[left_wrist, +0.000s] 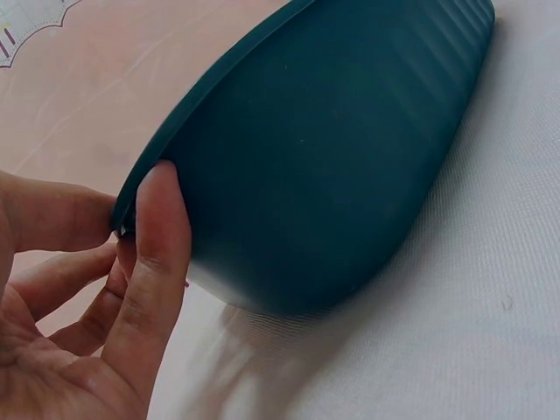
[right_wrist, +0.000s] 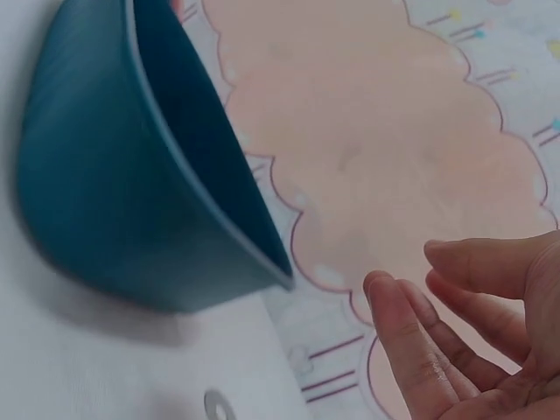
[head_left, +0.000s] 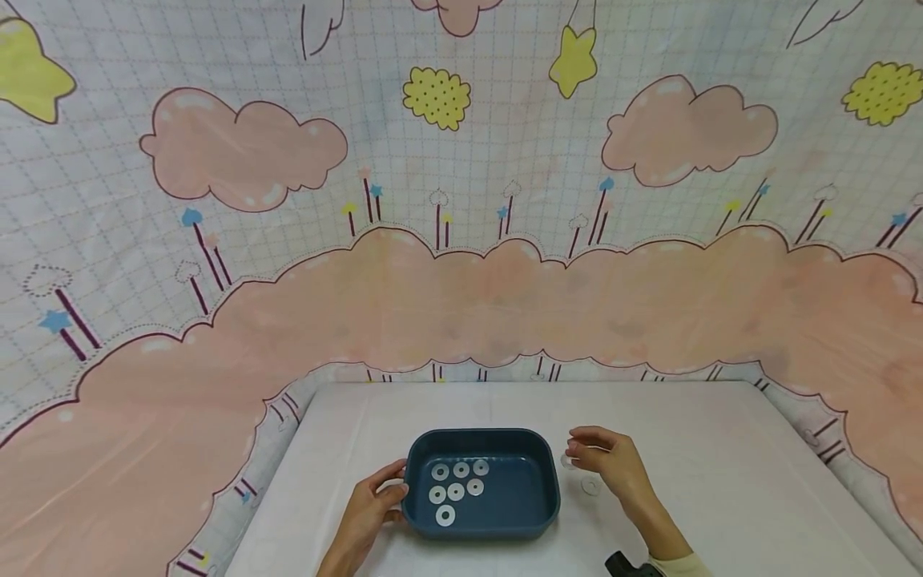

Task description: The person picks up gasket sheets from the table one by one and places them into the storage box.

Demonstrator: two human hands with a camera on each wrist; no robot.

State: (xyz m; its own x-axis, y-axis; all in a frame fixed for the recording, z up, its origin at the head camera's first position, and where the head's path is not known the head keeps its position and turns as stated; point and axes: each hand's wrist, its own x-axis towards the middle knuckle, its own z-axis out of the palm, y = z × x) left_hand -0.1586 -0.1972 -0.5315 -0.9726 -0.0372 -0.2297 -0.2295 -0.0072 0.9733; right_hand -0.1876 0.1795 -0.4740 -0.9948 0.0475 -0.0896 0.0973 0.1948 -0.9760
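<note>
A dark blue rectangular tray [head_left: 519, 490] with raised walls stands on the white table, several flat white washers [head_left: 456, 492] lying on the left part of its floor. At its left end my left hand [head_left: 371, 506] pinches the rim between thumb and fingers; the left wrist view shows the thumb [left_wrist: 162, 227] against the outer wall. To the right of the tray, my right hand [head_left: 613, 462] is held over the table with fingers loosely bent, and a gap shows between thumb and fingertips [right_wrist: 381, 293]. Just beneath it lies a washer [head_left: 590, 486]; another [head_left: 566, 462] is partly hidden by the fingers.
The white table [head_left: 360, 417] reaches back to a patterned cloth backdrop [head_left: 461, 304] with pink clouds and yellow stars. A black strap or device [head_left: 630, 566] sits by my right sleeve [head_left: 681, 566] at the bottom edge.
</note>
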